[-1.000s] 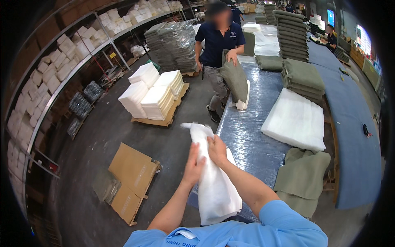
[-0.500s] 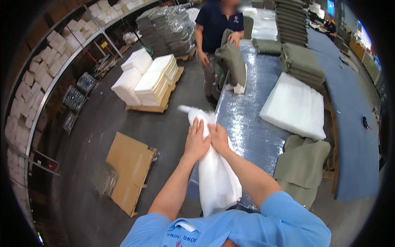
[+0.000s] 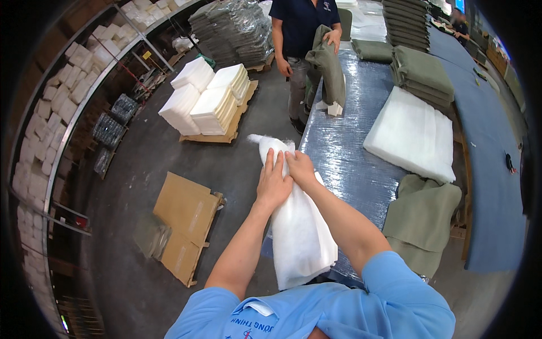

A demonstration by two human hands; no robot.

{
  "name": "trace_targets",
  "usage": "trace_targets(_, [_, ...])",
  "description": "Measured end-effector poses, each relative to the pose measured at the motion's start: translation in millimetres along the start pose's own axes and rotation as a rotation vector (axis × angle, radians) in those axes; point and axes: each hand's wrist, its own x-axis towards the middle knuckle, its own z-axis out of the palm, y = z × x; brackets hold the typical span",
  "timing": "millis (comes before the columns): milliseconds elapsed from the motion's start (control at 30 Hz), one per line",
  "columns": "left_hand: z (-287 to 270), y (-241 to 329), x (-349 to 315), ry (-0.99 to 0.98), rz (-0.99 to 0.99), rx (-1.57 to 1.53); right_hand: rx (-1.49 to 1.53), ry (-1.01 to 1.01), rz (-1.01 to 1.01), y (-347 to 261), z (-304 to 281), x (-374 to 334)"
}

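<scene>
1. Plastic-wrapped surface (image 3: pixel 347 130), extending away ahead.
2. White batting bundle (image 3: pixel 299 231), in front of the person's torso, at the surface's near left edge.
3. Folded olive-green fabric (image 3: pixel 420 220), by the surface's near right edge.
4. Left hand (image 3: pixel 274 183): open, extended fingers laid over the bundle.
5. Right hand (image 3: pixel 302 169): gripping the bundle's upper end.

Lettering: one line, dark blue, across chest of wearer's light-blue shirt (image 3: pixel 344 308); partial red-and-blue emblem (image 3: pixel 247 334) beside it. Co-worker's navy shirt (image 3: pixel 299 25): small pale chest emblem (image 3: pixel 327 6), illegible. Cardboard (image 3: pixel 179 195): faint print, illegible.
</scene>
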Motion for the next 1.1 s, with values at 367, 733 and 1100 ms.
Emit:
trace_targets(367, [11.1, 4.5, -86.4, -0.020, -0.172, -0.889, -0.001, -0.025, 0.007, 3.4, -13.2, -8.9])
trace_targets(733, [-1.3, -22.4, -99.1, 0.063, -0.084, -0.357, 0.442, -0.650, 0.640, -27.2, -78.5, -105.9])
trace_targets(1100, [-9.7, 36.1, -93.8, 0.044, -0.022, -0.026, 0.122, -0.148, 0.086, -0.9, -60.8, -127.4])
